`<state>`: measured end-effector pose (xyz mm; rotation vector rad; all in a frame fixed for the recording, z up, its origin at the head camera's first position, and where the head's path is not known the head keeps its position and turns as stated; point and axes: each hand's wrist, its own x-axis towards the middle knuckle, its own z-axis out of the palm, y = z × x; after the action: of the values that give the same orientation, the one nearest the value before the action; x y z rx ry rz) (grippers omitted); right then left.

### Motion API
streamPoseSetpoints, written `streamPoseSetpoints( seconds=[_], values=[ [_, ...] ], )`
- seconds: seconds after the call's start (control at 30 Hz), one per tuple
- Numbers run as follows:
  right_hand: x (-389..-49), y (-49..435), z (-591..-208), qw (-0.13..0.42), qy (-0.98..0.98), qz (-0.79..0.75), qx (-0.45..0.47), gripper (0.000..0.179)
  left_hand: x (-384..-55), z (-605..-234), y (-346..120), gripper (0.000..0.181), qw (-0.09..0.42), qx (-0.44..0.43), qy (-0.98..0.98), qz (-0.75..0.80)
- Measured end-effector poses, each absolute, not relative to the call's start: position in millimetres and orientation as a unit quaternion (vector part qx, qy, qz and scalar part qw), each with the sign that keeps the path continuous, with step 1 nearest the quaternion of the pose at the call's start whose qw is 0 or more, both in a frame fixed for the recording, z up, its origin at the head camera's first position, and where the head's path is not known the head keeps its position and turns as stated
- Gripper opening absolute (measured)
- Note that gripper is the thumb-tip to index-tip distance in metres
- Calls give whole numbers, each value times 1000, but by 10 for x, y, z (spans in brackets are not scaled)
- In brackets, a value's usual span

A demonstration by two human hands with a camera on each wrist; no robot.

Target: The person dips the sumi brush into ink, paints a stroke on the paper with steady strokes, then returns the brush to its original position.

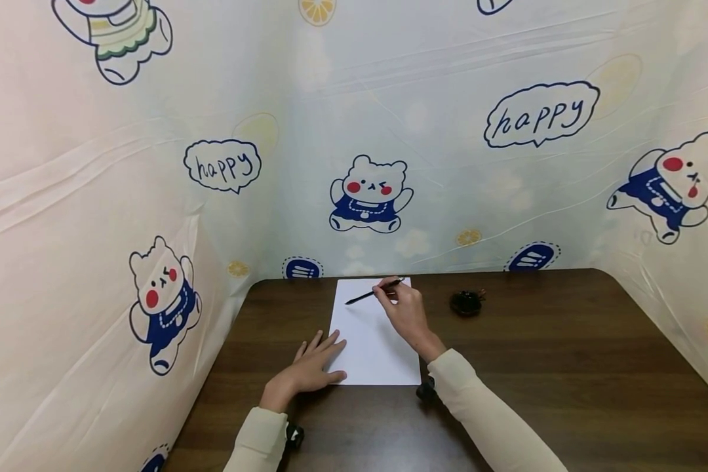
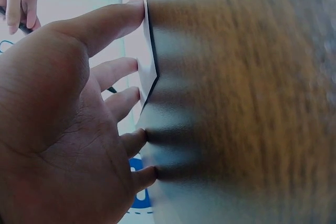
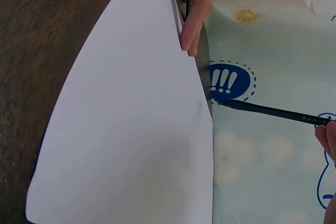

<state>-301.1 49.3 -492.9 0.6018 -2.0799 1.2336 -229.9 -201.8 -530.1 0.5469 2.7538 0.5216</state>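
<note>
A blank white sheet of paper [image 1: 370, 347] lies lengthwise on the brown table. My left hand [image 1: 309, 368] rests flat at its lower left edge, fingers spread, with thumb and some fingertips on the paper; the left wrist view shows the same hand [image 2: 79, 114] side-on. Over the upper part of the sheet, my right hand [image 1: 406, 314] pinches a slim black brush [image 1: 361, 298] between thumb and fingers. The brush slants down to the left, and its dark pointed tip is close over the upper left of the paper. In the right wrist view the brush [image 3: 273, 111] shows its tapered tip.
A small round black dish-like object [image 1: 466, 302] stands on the table right of the sheet. Patterned cloth [image 1: 436, 196] with bears and lettering hangs behind the table [image 1: 537, 367] and along both sides. Each wrist wears a small black camera.
</note>
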Motion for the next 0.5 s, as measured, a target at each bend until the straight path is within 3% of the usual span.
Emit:
streamPoseSetpoints(
  seconds=[0.5],
  values=[
    [-3007, 479, -5057, 315, -797, 462, 227, 9, -2282, -5270, -2007, 72, 143, 193, 954, 177]
  ],
)
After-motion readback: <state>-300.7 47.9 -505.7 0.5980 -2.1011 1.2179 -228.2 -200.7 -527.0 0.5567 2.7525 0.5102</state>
